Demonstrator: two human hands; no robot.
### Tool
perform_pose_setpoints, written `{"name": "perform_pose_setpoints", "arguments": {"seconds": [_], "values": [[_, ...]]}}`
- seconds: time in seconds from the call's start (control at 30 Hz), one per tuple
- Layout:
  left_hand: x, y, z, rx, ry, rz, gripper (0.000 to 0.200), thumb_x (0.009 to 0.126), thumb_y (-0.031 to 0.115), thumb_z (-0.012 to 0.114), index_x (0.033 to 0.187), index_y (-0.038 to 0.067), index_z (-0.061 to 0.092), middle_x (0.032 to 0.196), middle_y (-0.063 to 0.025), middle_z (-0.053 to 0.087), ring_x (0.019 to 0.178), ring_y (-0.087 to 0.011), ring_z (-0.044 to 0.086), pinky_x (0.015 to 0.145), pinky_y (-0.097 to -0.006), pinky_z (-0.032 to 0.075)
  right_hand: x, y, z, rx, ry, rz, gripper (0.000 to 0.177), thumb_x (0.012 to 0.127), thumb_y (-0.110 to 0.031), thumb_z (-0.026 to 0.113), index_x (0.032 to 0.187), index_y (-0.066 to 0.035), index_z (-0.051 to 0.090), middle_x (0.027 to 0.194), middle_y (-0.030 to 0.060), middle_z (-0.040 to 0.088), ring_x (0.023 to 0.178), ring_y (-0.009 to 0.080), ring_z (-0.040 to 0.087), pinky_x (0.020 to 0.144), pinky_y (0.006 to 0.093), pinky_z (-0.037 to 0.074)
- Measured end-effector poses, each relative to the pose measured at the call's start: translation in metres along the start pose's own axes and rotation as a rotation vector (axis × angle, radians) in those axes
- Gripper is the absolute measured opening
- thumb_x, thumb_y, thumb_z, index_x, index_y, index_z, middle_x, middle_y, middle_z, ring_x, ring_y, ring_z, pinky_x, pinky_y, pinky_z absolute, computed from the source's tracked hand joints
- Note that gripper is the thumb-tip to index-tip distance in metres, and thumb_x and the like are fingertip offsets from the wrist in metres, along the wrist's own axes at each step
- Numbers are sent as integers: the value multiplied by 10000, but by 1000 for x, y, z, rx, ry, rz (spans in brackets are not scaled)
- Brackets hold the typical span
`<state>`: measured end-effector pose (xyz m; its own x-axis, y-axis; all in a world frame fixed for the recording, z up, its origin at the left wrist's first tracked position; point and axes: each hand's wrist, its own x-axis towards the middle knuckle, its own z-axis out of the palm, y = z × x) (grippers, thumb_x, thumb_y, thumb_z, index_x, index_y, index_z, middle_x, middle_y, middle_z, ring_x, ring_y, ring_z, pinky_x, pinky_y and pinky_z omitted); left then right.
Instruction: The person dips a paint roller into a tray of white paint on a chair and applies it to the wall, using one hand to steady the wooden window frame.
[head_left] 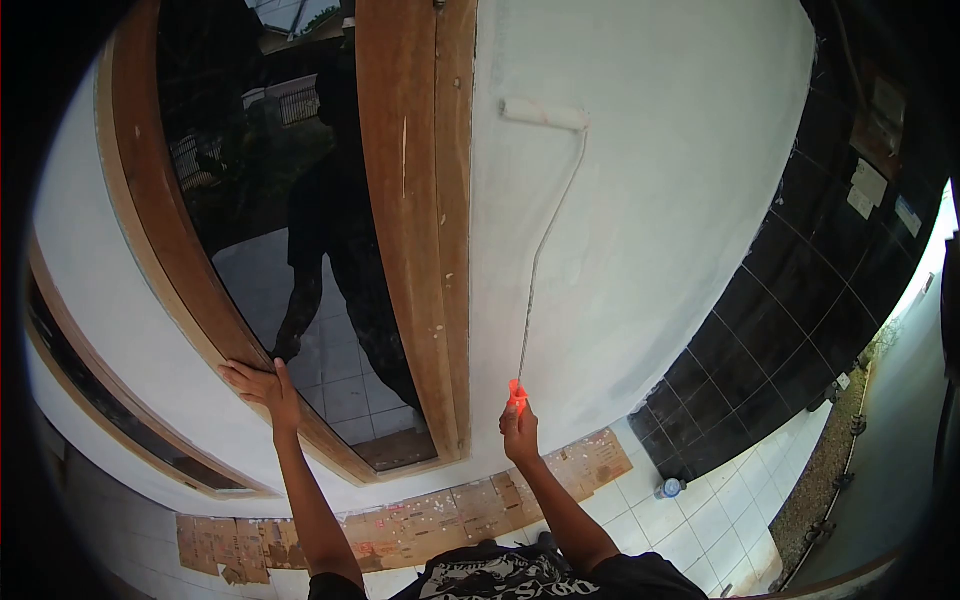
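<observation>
Roller with pale sleeve, thin bent wire, orange handle.
Located against white wall; gripped by handle in curled right hand. On wooden window frame, left hand with thumb spread.

You've got soft, even daylight, no hard shadows on the wall. Heavy fisheye: edges bend, corners go black. Window glass reads dark with reflections; far right edge blows out white.
</observation>
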<state>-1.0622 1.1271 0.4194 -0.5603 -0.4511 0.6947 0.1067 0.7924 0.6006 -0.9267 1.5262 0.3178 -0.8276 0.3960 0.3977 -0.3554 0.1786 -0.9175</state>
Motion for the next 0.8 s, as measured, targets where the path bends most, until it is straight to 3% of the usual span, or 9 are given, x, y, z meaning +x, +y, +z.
{"name": "perform_pose_setpoints", "arguments": {"seconds": [0.27, 0.33, 0.4, 0.5, 0.53, 0.57, 0.6, 0.67, 0.8], "values": [[0, -1, 2, 24, -6, 10, 944, 980, 625, 322, 1516, 49, -198, 1574, -174, -292, 1464, -353, -242, 1117, -605, -139, -112, 75, -3, 129, -70, 202, 601, 1049, -416, 395, 1443, 36, 351, 632, -36, 425, 543, 55, 422, 508, 227, 377], [0, 1, 1, 18, -13, 7, 950, 975, 638, 314, 1515, 48, -199, 1574, -172, -293, 1464, -352, -243, 1118, -605, -139, -77, 64, -5, 124, -20, 126, 505, 1050, -413, 396, 1291, 22, 481, 627, -30, 434, 540, 63, 422, 505, 235, 378], [0, 1, 0, 20, -28, 10, 957, 971, 650, 305, 1515, 47, -201, 1573, -171, -294, 1463, -352, -244, 1118, -605, -139, -30, 32, -13, 96, 9, 102, 387, 1053, -410, 390, 847, -87, 439, 592, -19, 437, 518, 78, 415, 499, 251, 383], [-1, 1, 0, 22, -1, 16, 965, 961, 675, 297, 1521, 59, -189, 1582, -173, -268, 1471, -353, -219, 1112, -646, -105, 14, -6, -28, 8, 29, 18, 417, 1053, -424, 373, 824, -83, 445, 594, -14, 434, 527, 82, 435, 491, 256, 381], [-1, 1, -1, 17, -1, 21, 959, 965, 666, 301, 1522, 57, -187, 1583, -174, -266, 1471, -357, -218, 1112, -644, -105, 15, 2, -34, 2, 21, 14, 376, 1050, -398, 394, 1114, -30, 438, 611, -34, 435, 538, 67, 423, 504, 246, 380], [-1, 2, -2, 12, 2, 25, 953, 969, 657, 305, 1522, 56, -186, 1583, -175, -264, 1470, -362, -217, 1113, -643, -105, 18, 11, -38, -3, 12, 8, 532, 1047, -372, 416, 1403, 24, 431, 627, -53, 436, 548, 52, 411, 517, 236, 378], [0, 0, -1, 11, 4, 25, 953, 969, 657, 305, 1522, 56, -186, 1583, -175, -264, 1470, -362, -217, 1113, -643, -105, 12, 16, -40, -2, 11, 6, 532, 1047, -372, 416, 1403, 24, 431, 627, -53, 436, 548, 52, 411, 517, 236, 378], [0, -4, -1, -15, 2, 63, 941, 978, 634, 318, 1522, 52, -184, 1582, -181, -265, 1467, -371, -220, 1111, -642, -108, -21, 37, -44, 28, 18, 86, 382, 1054, -402, 383, 866, -79, 459, 617, -19, 435, 533, 71, 416, 487, 255, 372], [-1, -3, -4, -5, -25, 74, 905, 1005, 565, 321, 1506, 37, -217, 1564, -191, -304, 1455, -370, -256, 1109, -611, -142, -133, 114, -50, 359, -141, 370, 403, 1029, -464, 432, 898, -88, 495, 656, -4, 467, 587, 93, 452, 553, 256, 384]]}}
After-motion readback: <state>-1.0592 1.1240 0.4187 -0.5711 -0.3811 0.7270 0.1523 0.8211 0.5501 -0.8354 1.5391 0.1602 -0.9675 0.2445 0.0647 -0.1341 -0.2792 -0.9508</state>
